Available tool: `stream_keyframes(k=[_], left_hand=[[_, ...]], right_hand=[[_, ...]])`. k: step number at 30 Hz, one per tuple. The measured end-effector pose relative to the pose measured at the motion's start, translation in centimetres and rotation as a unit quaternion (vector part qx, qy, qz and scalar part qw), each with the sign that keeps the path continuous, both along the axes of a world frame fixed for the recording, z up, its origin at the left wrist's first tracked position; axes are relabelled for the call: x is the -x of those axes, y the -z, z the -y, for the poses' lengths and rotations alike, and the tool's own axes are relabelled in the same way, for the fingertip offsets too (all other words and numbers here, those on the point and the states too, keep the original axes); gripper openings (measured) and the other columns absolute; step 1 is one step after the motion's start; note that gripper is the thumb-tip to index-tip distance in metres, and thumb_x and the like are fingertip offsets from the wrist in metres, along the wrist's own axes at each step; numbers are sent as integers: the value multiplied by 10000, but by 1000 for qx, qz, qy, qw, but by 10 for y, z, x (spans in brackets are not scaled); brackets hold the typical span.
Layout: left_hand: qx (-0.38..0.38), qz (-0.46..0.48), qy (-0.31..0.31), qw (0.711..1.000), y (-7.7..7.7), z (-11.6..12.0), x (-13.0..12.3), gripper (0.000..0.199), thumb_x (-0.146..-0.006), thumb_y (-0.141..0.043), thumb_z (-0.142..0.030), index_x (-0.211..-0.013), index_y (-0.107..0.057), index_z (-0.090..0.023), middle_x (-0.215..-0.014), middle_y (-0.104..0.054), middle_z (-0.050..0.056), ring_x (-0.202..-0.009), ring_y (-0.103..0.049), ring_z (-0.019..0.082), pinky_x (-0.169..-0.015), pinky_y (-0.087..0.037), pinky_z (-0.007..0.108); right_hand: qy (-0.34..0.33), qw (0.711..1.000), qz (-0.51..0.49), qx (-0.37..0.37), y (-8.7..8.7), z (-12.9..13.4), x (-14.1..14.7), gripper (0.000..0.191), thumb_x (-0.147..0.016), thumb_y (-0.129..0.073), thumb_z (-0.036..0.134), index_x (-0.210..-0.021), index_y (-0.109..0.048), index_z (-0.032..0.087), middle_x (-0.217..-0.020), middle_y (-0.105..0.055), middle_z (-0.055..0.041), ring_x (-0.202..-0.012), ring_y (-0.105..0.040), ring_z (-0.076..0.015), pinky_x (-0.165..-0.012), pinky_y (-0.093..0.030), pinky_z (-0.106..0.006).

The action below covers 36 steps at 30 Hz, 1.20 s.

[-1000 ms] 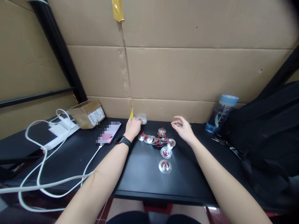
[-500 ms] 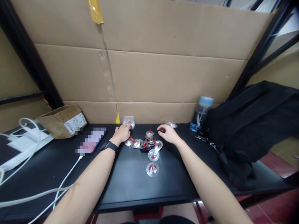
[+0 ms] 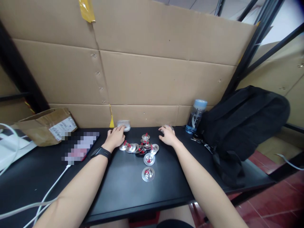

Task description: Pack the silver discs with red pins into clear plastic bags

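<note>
Several small silver finger cymbals with red loops lie on the black table, most of them in an overlapping cluster (image 3: 131, 148). Two cymbals sit apart toward me, the nearest one (image 3: 148, 174) flat with its loop up. My left hand (image 3: 115, 137), a dark watch at its wrist, rests left of the cluster with fingers apart. Its fingertips reach the edge of a clear plastic packet (image 3: 125, 124) at the cardboard wall. My right hand (image 3: 168, 136) is right of the cluster, fingers spread and bent over another clear packet, which they partly hide.
A phone (image 3: 82, 146) on a white cable (image 3: 53, 183) and an opened brown parcel (image 3: 42, 126) are on the left. To the right stand a blue-lidded water bottle (image 3: 196, 117), keys (image 3: 197, 140) and a black backpack (image 3: 247, 117). A cardboard wall (image 3: 142, 82) closes the back.
My view has turned a little to the right. My right hand has moved forward from beside the cymbals to the right packet. My left fingers have drawn back slightly from the left packet. The cymbals lie unchanged.
</note>
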<state>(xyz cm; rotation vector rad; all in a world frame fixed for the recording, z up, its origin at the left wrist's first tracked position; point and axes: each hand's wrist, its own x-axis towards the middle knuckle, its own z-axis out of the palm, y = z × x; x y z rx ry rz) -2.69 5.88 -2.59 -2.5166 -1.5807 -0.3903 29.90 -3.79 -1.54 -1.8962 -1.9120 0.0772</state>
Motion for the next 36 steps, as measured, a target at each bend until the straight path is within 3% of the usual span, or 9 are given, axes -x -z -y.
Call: stream_keyframes(k=[4, 6, 12, 16, 22, 25, 29, 36], left_hand=[[-17, -5, -2, 1000, -4, 5, -1, 523, -897, -395, -189, -1410, -493, -184, -1511, -519, 146, -1330, -507, 309, -1028, -385, 517], [-26, -7, 2, 1000, -7, 9, -2, 501, -894, -407, -193, -1384, -510, -184, -1485, -543, 146, -1312, -522, 307, -1015, -387, 504], [-37, 6, 13, 999, -11, 16, -3, 457, -897, -429, -198, -1337, -549, -206, -1405, -609, 137, -1247, -572, 302, -978, -394, 469], [-41, 16, 12, 999, -12, 17, -3, 444, -894, -440, -199, -1315, -577, -207, -1374, -628, 136, -1241, -576, 308, -982, -391, 459], [-42, 32, 21, 998, -15, 19, -2, 409, -888, -464, -211, -1267, -619, -226, -1312, -664, 114, -1214, -590, 306, -984, -386, 452], [-51, 31, 30, 998, -18, 23, -2, 373, -893, -465, -216, -1223, -638, -230, -1286, -681, 99, -1198, -600, 291, -967, -389, 440], [-58, 33, 35, 997, -22, 30, -4, 326, -887, -475, -213, -1149, -667, -240, -1234, -710, 82, -1166, -617, 277, -939, -396, 421], [-81, 52, 50, 994, -33, 40, -8, 250, -890, -513, -218, -1051, -703, -245, -1126, -748, 75, -1118, -636, 283, -939, -410, 424]], right_hand=[[42, 999, 12, 22, 5, -3, -12, 571, -937, -577, 403, -1476, -467, 254, -1663, -283, -132, -1506, -258, -351, -1116, -292, -614], [48, 998, 15, 38, 8, -6, -19, 578, -973, -513, 437, -1517, -422, 266, -1677, -255, -120, -1520, -228, -352, -1111, -291, -635], [54, 995, 47, 67, 6, -8, -21, 520, -949, -524, 380, -1463, -511, 307, -1560, -458, -106, -1410, -371, -379, -1047, -358, -609], [59, 995, 61, 54, -2, -5, -16, 511, -898, -562, 303, -1407, -575, 269, -1427, -564, -139, -1303, -454, -380, -1019, -366, -575], [32, 991, 74, 105, -6, -3, -15, 651, -763, -727, 369, -1392, -599, 262, -1454, -523, -150, -1349, -409, -399, -1046, -342, -566], [20, 990, 74, 121, -6, -2, -15, 583, -773, -727, 348, -1347, -641, 282, -1443, -531, -138, -1359, -405, -391, -1047, -348, -562], [1, 995, 54, 79, -5, 0, -13, 311, -929, -578, 367, -1153, -745, 228, -1314, -601, -161, -1279, -487, -362, -999, -394, -510], [-56, 998, -25, -20, -14, 0, -7, 389, -1037, -390, 315, -897, -722, 168, -1005, -684, -97, -979, -626, -207, -904, -448, -314]])
